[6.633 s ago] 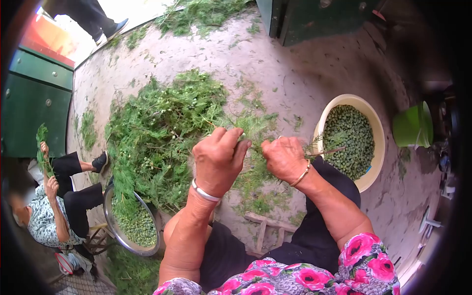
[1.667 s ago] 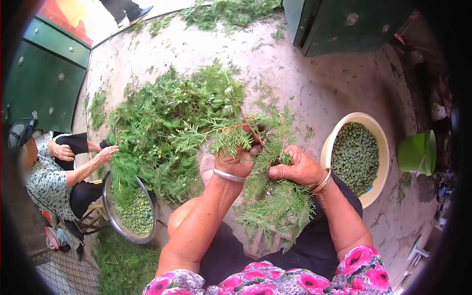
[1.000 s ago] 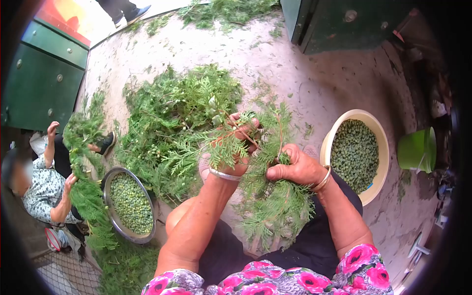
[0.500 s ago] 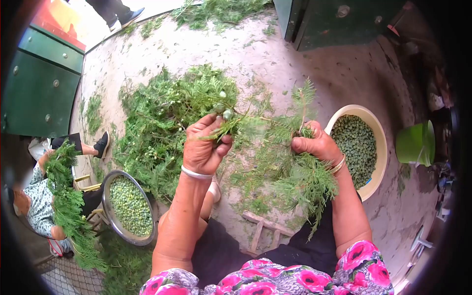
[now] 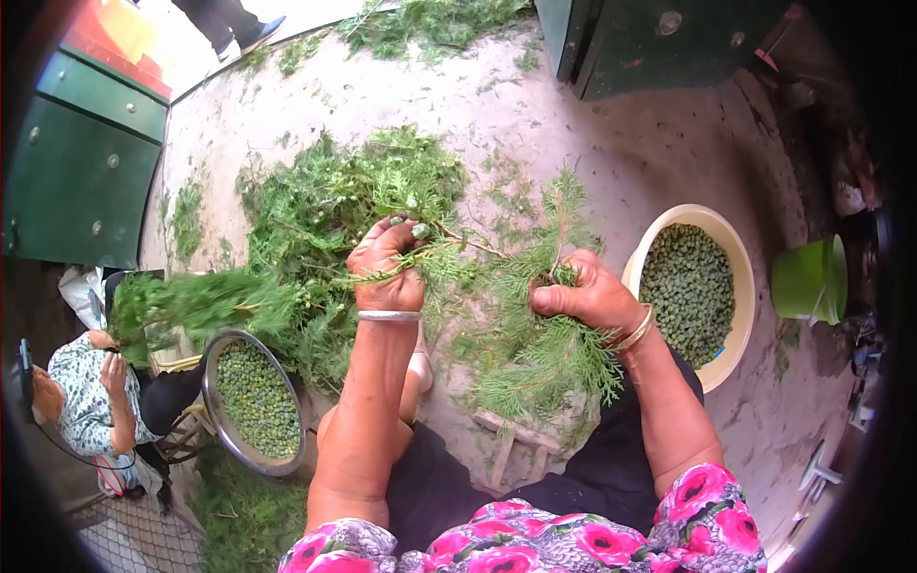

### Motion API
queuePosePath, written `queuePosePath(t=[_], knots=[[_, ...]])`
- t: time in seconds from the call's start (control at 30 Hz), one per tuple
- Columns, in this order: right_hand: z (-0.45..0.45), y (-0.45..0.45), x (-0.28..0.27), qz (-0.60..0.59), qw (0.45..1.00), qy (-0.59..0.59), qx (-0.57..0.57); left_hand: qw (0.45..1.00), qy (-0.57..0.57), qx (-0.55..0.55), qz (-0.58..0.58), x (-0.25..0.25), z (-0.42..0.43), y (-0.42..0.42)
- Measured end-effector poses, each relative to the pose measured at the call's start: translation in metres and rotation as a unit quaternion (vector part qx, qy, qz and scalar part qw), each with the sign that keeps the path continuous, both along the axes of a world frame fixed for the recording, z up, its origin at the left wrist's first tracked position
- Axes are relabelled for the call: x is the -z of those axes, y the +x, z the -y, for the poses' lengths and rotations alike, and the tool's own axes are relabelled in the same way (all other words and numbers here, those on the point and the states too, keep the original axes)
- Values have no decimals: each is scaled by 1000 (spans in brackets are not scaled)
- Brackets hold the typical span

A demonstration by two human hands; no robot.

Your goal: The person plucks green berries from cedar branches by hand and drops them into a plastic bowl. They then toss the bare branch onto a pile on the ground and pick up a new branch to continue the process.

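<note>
- Well, the right hand (image 5: 590, 293) is closed around a leafy sprig (image 5: 549, 371), held over the floor (image 5: 592, 153) between the person's legs (image 5: 616, 463).
- The left hand (image 5: 387, 260) pinches a twig (image 5: 482, 247) reaching toward that sprig, pale green cones (image 5: 420, 231) (two at least) by its fingertips.
- Just beside the right hand, a cream tub (image 5: 744, 306) holds many similar ones.

Plain room, home or outbuilding unclear: rough floor (image 5: 583, 153), green doors (image 5: 76, 181) open onto bright doorway (image 5: 306, 10), greenery heap (image 5: 325, 210), basin (image 5: 744, 286), bucket (image 5: 802, 279).
</note>
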State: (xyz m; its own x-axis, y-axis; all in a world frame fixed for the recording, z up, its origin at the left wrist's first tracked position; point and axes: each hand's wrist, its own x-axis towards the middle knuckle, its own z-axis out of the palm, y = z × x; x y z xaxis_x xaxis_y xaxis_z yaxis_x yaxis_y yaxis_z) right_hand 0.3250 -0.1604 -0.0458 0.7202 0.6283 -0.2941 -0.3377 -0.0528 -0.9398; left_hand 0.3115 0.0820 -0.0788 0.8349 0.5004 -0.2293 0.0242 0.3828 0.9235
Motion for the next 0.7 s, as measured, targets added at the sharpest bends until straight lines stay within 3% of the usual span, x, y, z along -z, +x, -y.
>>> queuePosePath(t=[0.03, 0.1, 0.17, 0.23, 0.27, 0.3, 0.33, 0.4, 0.47, 0.5, 0.57, 0.6, 0.67, 0.7], knots=[[0, 0, 2, 27, 1000, -15, -5, 1000, 1, 0, 0, 5, -3, 3], [3, -1, -1, 55, 998, -30, -9, 973, -181, -134, -43, 19, -17, 17], [10, -2, -11, -9, 995, 80, 65, 950, -301, -73, -23, 11, -48, 16], [11, 4, -3, 12, 992, 79, 95, 929, -367, 6, 36, 1, -51, 15], [11, 7, -1, 9, 986, 37, 160, 888, -448, 92, 56, -1, -45, 13], [10, 7, 0, 3, 976, -12, 217, 893, -440, 85, 39, -6, -36, 10], [7, 5, 0, -21, 967, 27, 254, 894, -437, 89, 32, -14, -28, 10], [9, 6, 11, -27, 963, 6, 269, 896, -432, 98, 27, -25, -15, 9], [9, 2, 15, -27, 943, -36, 328, 887, -431, 158, 39, -31, -3, 6], [5, 0, 10, -26, 942, -32, 333, 904, -401, 148, 18, -29, 2, 6], [5, -3, -1, -50, 939, -40, 339, 879, -441, 179, -19, -25, 9, 4], [12, -1, 27, -10, 954, 14, 300, 853, -482, 199, -26, -26, 13, 3], [8, -4, 22, 43, 917, -195, 345, 875, -436, 208, -41, -54, 32, 5], [19, 0, 7, -8, 951, -206, 231, 877, -412, 246, -18, -69, 43, 9]])
